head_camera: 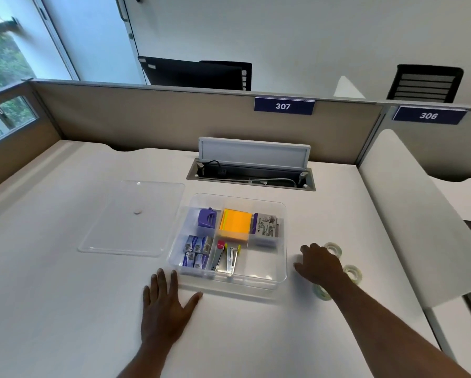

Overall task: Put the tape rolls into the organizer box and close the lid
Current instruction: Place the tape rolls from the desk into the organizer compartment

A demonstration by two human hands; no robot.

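Observation:
A clear organizer box [282, 268] stands open on the white desk, holding sticky notes, staple boxes, staplers and a purple item; its front right compartment is bare. Its clear lid [114, 236] lies flat to the left. Three clear tape rolls lie right of the box: one [335, 248] behind my right hand, one [353, 272] beside my wrist, one [321, 293] partly under my forearm. My right hand [320, 264] hovers palm down over the desk between box and rolls, fingers spread, holding nothing. My left hand [164, 304] rests flat on the desk at the box's front left corner.
An open cable tray [252, 175] with its flap raised sits behind the box. A beige partition with label 307 [283, 106] borders the desk's back, and a white divider panel [408, 214] borders its right side. Chairs stand beyond.

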